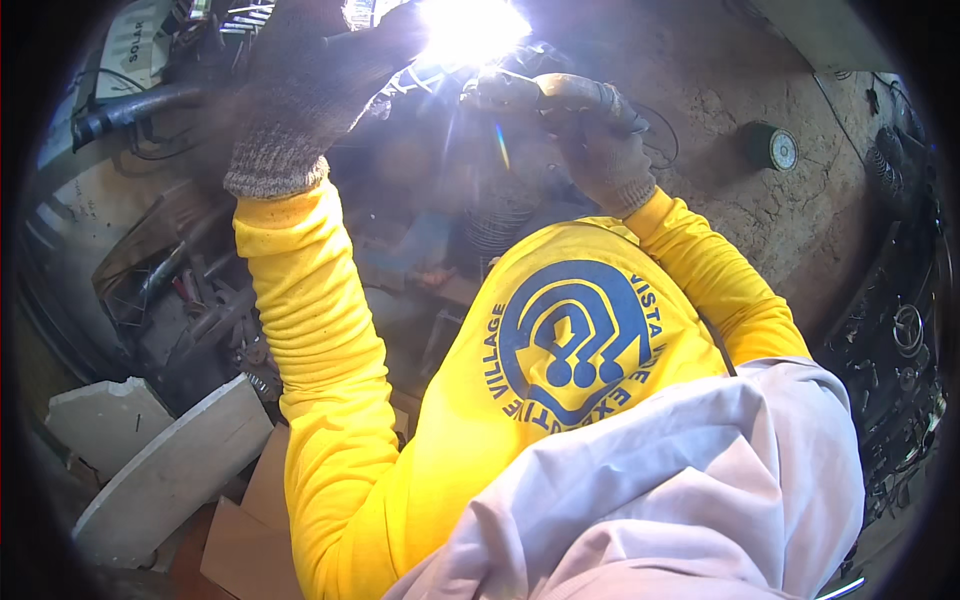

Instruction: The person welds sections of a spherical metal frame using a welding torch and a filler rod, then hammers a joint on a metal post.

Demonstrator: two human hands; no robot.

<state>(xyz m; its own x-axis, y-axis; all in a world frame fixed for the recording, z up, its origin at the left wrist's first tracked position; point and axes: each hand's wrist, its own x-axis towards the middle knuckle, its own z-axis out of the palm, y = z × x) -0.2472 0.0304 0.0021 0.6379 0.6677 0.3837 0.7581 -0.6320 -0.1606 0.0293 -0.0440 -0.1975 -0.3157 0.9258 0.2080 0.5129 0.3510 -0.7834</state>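
Note:
A dazzling white welding arc [472,32] burns at the top centre, washing out the metalwork around it. My left hand [305,95], in a brown knitted glove, reaches up just left of the glare. Its fingers run into shadow and the top edge, so their grip cannot be made out. On the other side my right hand [590,125], also gloved, bends its fingers toward the arc. They look closed, with the fingertips just below the light; what they hold is lost in the glare. Both arms wear yellow sleeves [325,320].
A dark green cylindrical container [770,147] stands on the brown ground [720,200]. Metal scrap and coils [908,330] lie along the right. At left are a pale box [132,50], broken white panels [175,470] and cardboard [245,550]. Pale cloth [660,480] drapes over my front.

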